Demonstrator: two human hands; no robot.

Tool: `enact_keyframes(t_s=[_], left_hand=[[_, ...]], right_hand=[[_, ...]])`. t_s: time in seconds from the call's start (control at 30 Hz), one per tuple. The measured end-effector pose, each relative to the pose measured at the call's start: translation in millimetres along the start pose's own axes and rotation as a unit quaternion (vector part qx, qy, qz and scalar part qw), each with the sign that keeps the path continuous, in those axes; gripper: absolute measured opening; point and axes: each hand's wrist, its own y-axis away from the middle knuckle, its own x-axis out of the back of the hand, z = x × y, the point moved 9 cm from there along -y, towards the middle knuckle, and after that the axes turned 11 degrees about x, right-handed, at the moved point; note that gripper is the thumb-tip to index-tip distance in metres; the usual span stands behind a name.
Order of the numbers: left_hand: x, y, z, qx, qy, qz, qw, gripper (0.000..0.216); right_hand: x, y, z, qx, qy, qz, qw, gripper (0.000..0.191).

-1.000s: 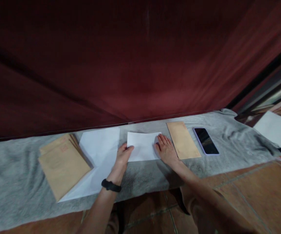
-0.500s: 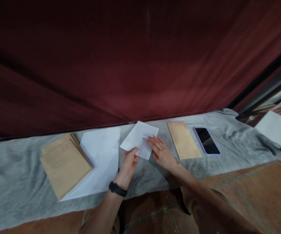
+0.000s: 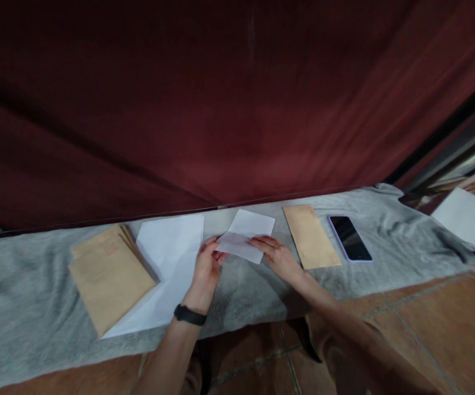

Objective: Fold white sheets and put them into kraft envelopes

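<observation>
A folded sheet of white paper (image 3: 239, 247) lies in the middle of the grey cloth, its lower flap raised and bent along a crease. My left hand (image 3: 208, 263) pinches the left corner of this flap between thumb and fingers; a black band circles that wrist. On the right side of the sheet, the fingers of my right hand (image 3: 278, 258) rest stretched out along the crease, its thumb hardly visible. Just right of that hand lies a brown envelope (image 3: 314, 238). To the left, a stack of brown envelopes (image 3: 109, 280) partly covers larger white sheets (image 3: 175, 274).
A phone in a lilac case (image 3: 350, 238) lies right of the single envelope. The grey cloth (image 3: 19, 307) covers a long, narrow surface against a dark red curtain (image 3: 229, 137). More white paper (image 3: 470, 216) is at the far right. Tiled floor (image 3: 439, 323) shows below.
The white paper has shifted slightly right, and its near part now bends up at a crease. My left hand has moved left and up to the flap's corner; my right hand has moved slightly right.
</observation>
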Motion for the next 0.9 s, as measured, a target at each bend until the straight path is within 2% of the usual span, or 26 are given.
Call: enact_keyframes(t_s=[0.1,0.2,0.37,0.53,0.63,0.77,0.83,0.9], left_hand=[[7,0,14,-0.051,-0.054,0.015,0.997,0.035],[3,3,18,-0.07,-0.125,0.006,0.99,0.036],[-12,12,9,-0.024,-0.204,-0.066,0.976,0.029],[-15,20,14,-0.013,-0.257,-0.138,0.956,0.035],[-13,23,23,-0.045,-0.334,-0.163,0.927,0.033],[-18,30,37,-0.182,-0.459,-0.156,0.855,0.027],[-26,35,26,-0.2,-0.507,-0.202,0.814,0.027],[-30,38,8,-0.172,-0.54,-0.261,0.781,0.026]], right_hand=[[2,1,7,-0.023,-0.017,0.007,1.0,0.058],[-2,2,10,-0.033,-0.018,-0.012,0.999,0.057],[-7,6,13,-0.039,-0.023,-0.053,0.998,0.052],[0,10,17,-0.043,-0.076,-0.066,0.994,0.049],[4,15,17,-0.034,-0.109,-0.084,0.99,0.047],[3,23,21,-0.04,-0.118,-0.104,0.987,0.046],[1,27,23,-0.044,-0.119,-0.107,0.986,0.05],[-1,30,25,-0.046,-0.121,-0.112,0.985,0.054]])
